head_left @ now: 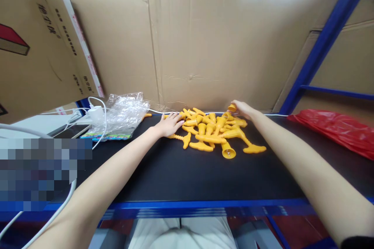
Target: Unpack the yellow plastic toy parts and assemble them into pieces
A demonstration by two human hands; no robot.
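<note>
A pile of several yellow plastic trumpet-shaped pieces [214, 132] lies on the black tabletop [181, 171]. My left hand [169, 123] rests flat with fingers stretched out at the pile's left edge, touching the nearest pieces. At the pile's far right side my right hand [242, 109] is closed on a small yellow cone piece [232, 107], held just above the heap.
A crumpled clear plastic bag [124, 114] lies left of the pile, beside a white charger [96, 113] with cables and a phone [73, 130]. A red plastic bag [336, 128] sits at right. Cardboard [204, 46] walls the back; blue shelf posts [324, 42] stand at right.
</note>
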